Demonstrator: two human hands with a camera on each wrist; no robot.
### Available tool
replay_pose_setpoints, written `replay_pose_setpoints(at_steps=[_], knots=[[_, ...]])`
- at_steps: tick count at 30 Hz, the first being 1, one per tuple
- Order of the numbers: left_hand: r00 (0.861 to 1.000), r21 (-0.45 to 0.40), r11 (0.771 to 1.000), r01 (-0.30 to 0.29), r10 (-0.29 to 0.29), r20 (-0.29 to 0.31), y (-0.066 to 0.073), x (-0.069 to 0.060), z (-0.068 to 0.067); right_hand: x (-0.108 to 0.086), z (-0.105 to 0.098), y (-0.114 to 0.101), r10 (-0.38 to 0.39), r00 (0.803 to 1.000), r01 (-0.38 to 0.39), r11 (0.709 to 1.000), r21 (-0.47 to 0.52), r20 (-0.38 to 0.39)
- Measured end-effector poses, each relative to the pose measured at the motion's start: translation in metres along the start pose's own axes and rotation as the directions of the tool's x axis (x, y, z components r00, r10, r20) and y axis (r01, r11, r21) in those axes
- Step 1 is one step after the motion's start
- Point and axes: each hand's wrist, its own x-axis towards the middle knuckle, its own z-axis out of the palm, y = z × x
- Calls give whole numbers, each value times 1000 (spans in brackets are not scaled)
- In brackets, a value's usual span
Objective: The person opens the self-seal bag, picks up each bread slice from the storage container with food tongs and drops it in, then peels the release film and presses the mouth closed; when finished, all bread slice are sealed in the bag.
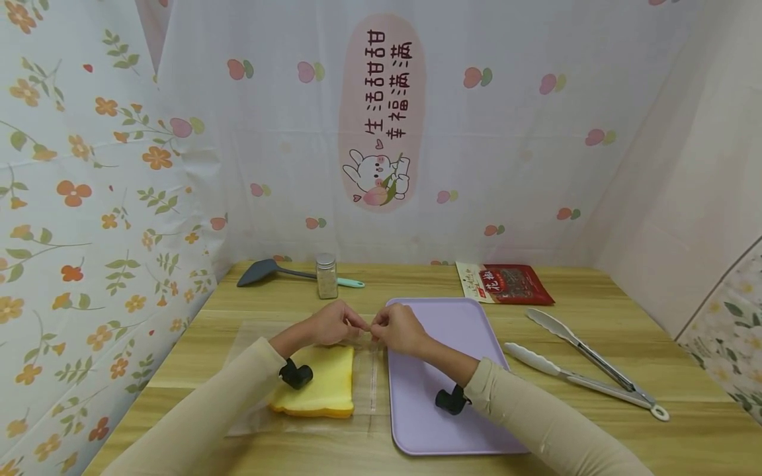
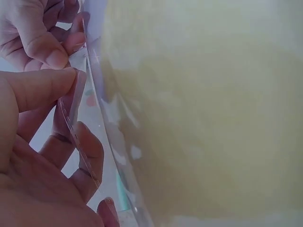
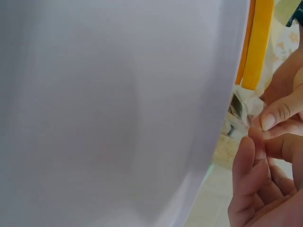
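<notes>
Bag [image 1: 364, 373], finely pinched

It lies just left of the tray [image 1: 425, 420], left hand [image 1: 333, 324] and right hand [image 1: 401, 329] pinching its far corner. I judge it light, limp, slippery; I'd grip the stiffer seal [image 1: 374, 383].

On the wood-grained desk [image 1: 417, 281], a dark grey, mint-handled spatula [image 1: 260, 272] lies far left behind a clear, silver-lidded jar [image 1: 327, 277]; far right lies a red-and-cream packet [image 1: 512, 285], and nearer, spread metal tongs [image 1: 604, 365] with white tips.

Kitchen-like tabletop [image 1: 417, 283], spatula [image 1: 258, 272] and tongs [image 1: 595, 357]
</notes>
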Motion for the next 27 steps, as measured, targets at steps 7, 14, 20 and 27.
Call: replay_pose_setpoints(at_steps=[7,14,20,27], knots=[[1000,54,999,2,-2,-12,1,-1,-2,-1,0,-3,30,999,-31,999,27,23],[1000,47,999,15,-15,-10,2,-1,-3,-1,1,-4,84,996,-87,992,89,35],[1000,55,998,6,-5,-17,1,-3,-3,-1,2,-3,152,987,-158,978,136,57],[1000,55,998,2,-2,-10,-2,-1,-2,-2,3,-2,219,973,-230,958,171,77]])
